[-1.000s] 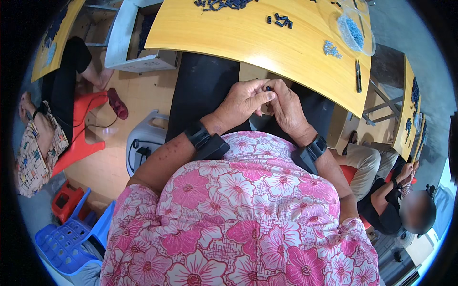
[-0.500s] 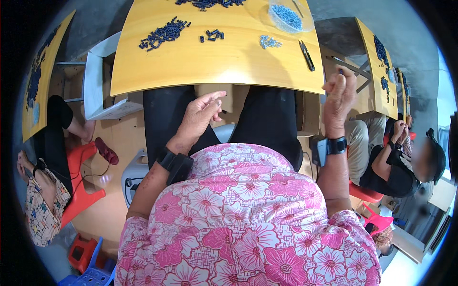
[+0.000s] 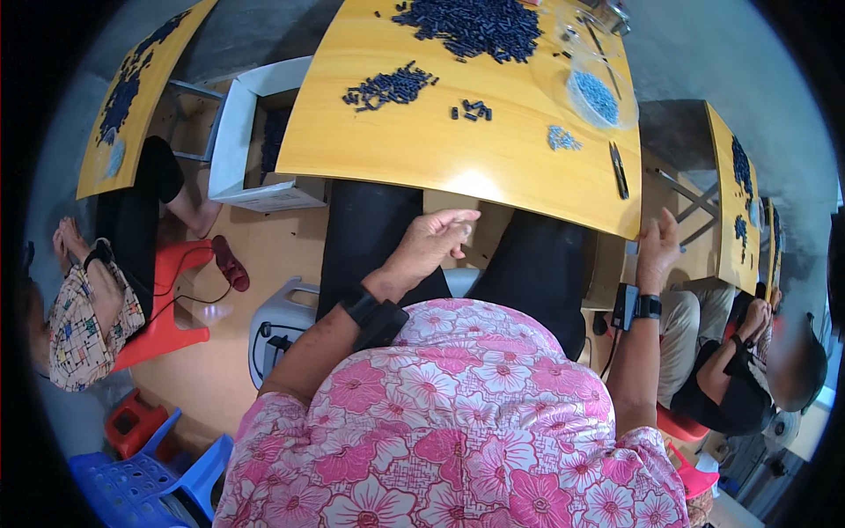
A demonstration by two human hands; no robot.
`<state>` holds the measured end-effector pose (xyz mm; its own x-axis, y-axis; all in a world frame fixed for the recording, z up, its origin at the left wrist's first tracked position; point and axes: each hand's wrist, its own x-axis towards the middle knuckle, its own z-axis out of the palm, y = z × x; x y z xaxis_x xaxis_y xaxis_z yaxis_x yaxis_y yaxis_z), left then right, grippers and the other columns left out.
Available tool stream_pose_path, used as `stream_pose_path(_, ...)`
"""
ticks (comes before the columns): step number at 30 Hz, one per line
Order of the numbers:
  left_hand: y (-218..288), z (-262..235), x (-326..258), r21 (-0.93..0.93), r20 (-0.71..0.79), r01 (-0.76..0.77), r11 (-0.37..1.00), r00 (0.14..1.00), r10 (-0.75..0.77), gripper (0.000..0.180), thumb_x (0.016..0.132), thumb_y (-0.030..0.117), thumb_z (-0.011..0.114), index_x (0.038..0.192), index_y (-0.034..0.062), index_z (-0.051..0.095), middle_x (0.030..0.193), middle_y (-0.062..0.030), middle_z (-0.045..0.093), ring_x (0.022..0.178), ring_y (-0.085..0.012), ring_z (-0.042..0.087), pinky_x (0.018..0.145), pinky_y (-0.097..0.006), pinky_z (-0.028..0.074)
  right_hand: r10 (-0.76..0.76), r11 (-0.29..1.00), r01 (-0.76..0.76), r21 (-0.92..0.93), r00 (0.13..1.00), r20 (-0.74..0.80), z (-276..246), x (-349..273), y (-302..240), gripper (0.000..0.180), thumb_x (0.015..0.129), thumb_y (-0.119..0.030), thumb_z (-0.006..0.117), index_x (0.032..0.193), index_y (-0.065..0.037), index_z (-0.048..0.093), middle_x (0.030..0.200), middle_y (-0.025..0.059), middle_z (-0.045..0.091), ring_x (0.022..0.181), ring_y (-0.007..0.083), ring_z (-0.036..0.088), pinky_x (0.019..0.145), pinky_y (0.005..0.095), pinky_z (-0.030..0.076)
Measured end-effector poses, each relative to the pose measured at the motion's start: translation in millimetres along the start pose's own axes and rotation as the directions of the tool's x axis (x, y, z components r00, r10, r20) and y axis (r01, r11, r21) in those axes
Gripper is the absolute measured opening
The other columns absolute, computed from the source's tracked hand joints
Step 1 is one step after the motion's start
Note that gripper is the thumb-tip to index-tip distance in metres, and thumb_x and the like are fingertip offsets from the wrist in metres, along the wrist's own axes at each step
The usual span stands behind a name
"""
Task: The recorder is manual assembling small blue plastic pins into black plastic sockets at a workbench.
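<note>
Over my lap, just off the table's front edge, my left hand [image 3: 431,245] is closed with thumb and forefinger together. Anything in that pinch is too small or hidden to name. My right hand [image 3: 657,253] is beside the table's right corner, its fingers bent in and closed; what they hold, if anything, I cannot make out. Nearest it on the table lies a pair of black-handled snips [image 3: 620,172]. Loose light-blue small parts [image 3: 563,138] lie left of the snips. Several short dark-blue tubes [image 3: 473,111] sit farther left, near a small pile of such tubes [image 3: 387,86].
The yellow table [image 3: 378,150] also carries a large heap of dark tubes [image 3: 475,31] and a clear bowl [image 3: 576,97] of light-blue parts. A white box [image 3: 227,163] stands left under the table. People sit at tables on both sides. Blue [image 3: 132,475] and red stools stand lower left.
The view has shifted, so the table and my body sit farther right and lower. A dark piece seen at my right fingertips before no longer shows. My left hand keeps its pinch.
</note>
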<state>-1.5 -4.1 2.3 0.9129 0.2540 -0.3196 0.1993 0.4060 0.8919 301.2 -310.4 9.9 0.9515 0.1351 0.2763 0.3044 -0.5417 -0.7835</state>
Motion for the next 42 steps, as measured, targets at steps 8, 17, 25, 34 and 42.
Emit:
stream_pose_path(8,3.4,0.5,6.8,-0.021,-0.003,0.021,1.0,1.0,-0.021,0.036,0.09,0.013,0.052,0.123,0.0015,0.056,0.089,0.0009,0.057,0.073,-0.005,0.053,0.071,-0.021,0.047,-0.402,0.915,0.375,0.151,0.885,0.234,76.1,-25.9,-159.9,0.018,0.082,0.006,0.059,0.097,0.0,0.066,0.089,0.0062,0.062,0.082,0.013,0.059,0.072,0.0239,0.047)
stream_pose_path(17,2.5,-4.2,7.6,-0.071,0.036,0.06,0.996,0.998,-0.057,0.037,0.091,0.012,0.05,0.127,0.0026,0.054,0.095,-0.0006,0.058,0.074,-0.0048,0.053,0.072,-0.021,0.047,-0.575,0.756,0.653,0.049,0.626,0.527,190.4,-54.5,-244.4,0.024,0.078,-0.013,0.063,0.101,-0.01,0.066,0.08,0.0125,0.056,0.072,0.0322,0.06,0.065,0.0394,0.049)
stream_pose_path(25,1.1,-3.8,7.1,-0.112,0.012,0.009,0.994,1.0,-0.008,0.035,0.091,0.018,0.054,0.122,0.0017,0.056,0.092,0.0002,0.059,0.068,-0.0054,0.053,0.064,-0.02,0.047,-0.488,0.662,0.737,-0.139,0.564,0.667,208.5,-58.1,-257.4,0.022,0.079,-0.019,0.064,0.1,-0.01,0.065,0.084,0.0115,0.059,0.076,0.0307,0.061,0.067,0.0397,0.049)
stream_pose_path(34,6.5,-2.2,4.3,-0.066,0.017,0.03,0.997,0.999,-0.029,0.034,0.093,0.013,0.05,0.122,-0.001,0.055,0.09,0.0015,0.057,0.071,-0.0057,0.054,0.069,-0.021,0.047,-0.607,0.564,0.825,-0.037,0.444,0.659,199.5,-64.7,-241.7,0.021,0.082,-0.017,0.061,0.101,-0.009,0.061,0.083,0.0103,0.059,0.076,0.0309,0.061,0.065,0.0385,0.05)
stream_pose_path(42,-3.1,-9.6,7.6,-0.44,0.03,-0.044,0.897,0.998,0.063,0.031,0.095,0.03,0.053,0.108,0.0027,0.061,0.079,0.0025,0.054,0.07,-0.0059,0.053,0.068,-0.02,0.046,-0.553,0.8,0.545,0.249,0.509,0.66,149.0,-94.1,-215.3,0.024,0.079,-0.01,0.064,0.103,-0.009,0.06,0.092,0.0104,0.061,0.083,0.0305,0.061,0.072,0.036,0.05)
